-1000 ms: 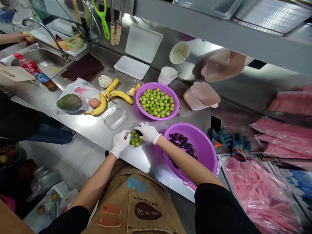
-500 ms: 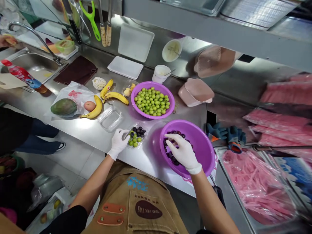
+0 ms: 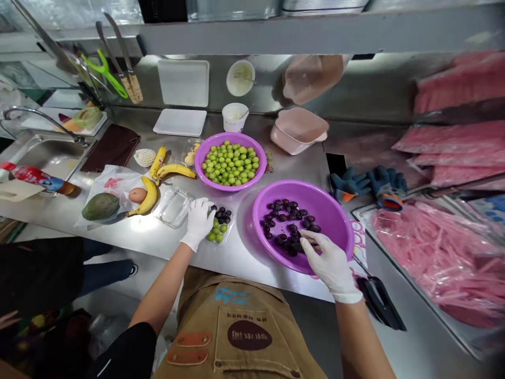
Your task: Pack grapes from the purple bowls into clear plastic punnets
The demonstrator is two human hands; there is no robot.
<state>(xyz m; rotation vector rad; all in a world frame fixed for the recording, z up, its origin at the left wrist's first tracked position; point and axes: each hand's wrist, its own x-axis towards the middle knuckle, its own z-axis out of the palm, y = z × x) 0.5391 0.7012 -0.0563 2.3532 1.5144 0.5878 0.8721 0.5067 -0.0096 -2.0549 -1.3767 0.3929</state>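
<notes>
My left hand (image 3: 200, 223), in a white glove, is closed at the left edge of a small clear plastic container (image 3: 230, 231). Dark grapes (image 3: 223, 216) fill the back of it, and round green fruit (image 3: 216, 231) lies at the front. My right hand (image 3: 325, 260), gloved as well, reaches over the near right rim of a large purple basin (image 3: 335, 221). Its thumb and fingers pinch among the loose dark grapes (image 3: 290, 240) there; the fingertips partly hide the grape they grip.
Behind stands a purple bowl (image 3: 199, 171) heaped with green fruit (image 3: 231, 164). An empty clear tray (image 3: 172, 206), bananas (image 3: 148, 197) and a mango (image 3: 101, 206) lie to the left. Blue gloves (image 3: 351, 184) and a pan of pink shreds (image 3: 426, 252) are on the right. Another person (image 3: 43, 279) stands at left.
My right hand has moved toward the near right side of the basin and its fingers have closed in on the grapes. My left hand stays at the container. The view has turned.
</notes>
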